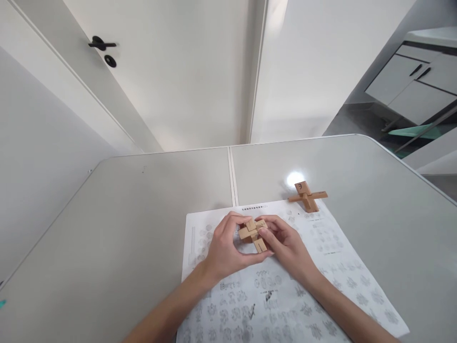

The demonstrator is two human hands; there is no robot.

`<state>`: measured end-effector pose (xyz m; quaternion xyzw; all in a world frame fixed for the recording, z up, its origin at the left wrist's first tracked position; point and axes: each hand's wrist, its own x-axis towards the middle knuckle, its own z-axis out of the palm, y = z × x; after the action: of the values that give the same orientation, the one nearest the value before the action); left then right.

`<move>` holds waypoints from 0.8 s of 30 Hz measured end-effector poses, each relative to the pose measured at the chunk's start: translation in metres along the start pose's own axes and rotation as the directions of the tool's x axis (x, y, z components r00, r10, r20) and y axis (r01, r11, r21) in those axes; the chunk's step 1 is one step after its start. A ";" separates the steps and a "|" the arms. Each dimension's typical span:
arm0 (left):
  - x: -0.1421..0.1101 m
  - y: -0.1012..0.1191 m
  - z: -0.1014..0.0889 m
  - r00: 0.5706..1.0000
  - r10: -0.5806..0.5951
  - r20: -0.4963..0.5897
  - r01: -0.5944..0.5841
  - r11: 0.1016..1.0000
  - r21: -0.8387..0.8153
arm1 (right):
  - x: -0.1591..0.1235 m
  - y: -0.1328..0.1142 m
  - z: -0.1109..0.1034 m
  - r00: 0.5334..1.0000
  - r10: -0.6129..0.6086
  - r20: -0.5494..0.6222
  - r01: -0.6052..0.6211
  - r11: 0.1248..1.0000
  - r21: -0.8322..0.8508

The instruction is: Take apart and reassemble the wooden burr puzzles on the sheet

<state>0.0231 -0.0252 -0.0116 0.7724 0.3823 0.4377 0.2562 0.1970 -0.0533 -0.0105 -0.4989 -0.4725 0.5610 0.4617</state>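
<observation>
**Wooden cluster between two hands, wooden cross beyond the right one**

The wooden cluster (251, 233) sits between the left hand (224, 244) and the right hand (291, 244), above the printed sheet (278, 314) on the table (117, 238). It lies to the right of the left palm and just left of the right hand, with fingers of both on it, so neither hand is clearly nearer. No single long axis stands out: one light bar slants from far left to near right, while another crosses it roughly left to right.

Both hands are grasping the cluster. The left curves round it, index finger at the far side and thumb stretched along the near side; the right sets its thumb on the cluster's right part, its other fingers bent behind. Whether the cluster touches the sheet cannot be told.

The cluster is pale, plain wood: short, square-ended blocks crossing one another, with a dark stroke on the near end. Farther off and to the right, nearer the right hand but apart from it, a wooden cross (304, 196) rests at the sheet's far right corner. Its thin bar runs left to right through a broader, marked piece.
</observation>
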 end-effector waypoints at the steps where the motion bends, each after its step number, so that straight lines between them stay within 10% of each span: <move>1: 0.000 0.000 -0.001 1.000 -0.014 0.010 0.014 1.000 -0.015 | 0.000 0.000 0.000 1.000 -0.001 -0.001 0.001 1.000 0.003; 24: 0.000 0.000 -0.003 0.995 -0.072 0.073 0.077 0.995 -0.067 | -0.001 0.010 -0.005 0.996 -0.088 -0.016 0.085 0.990 -0.109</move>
<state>0.0208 -0.0246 -0.0106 0.7632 0.3861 0.4135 0.3123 0.2017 -0.0554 -0.0203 -0.5080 -0.5186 0.5089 0.4626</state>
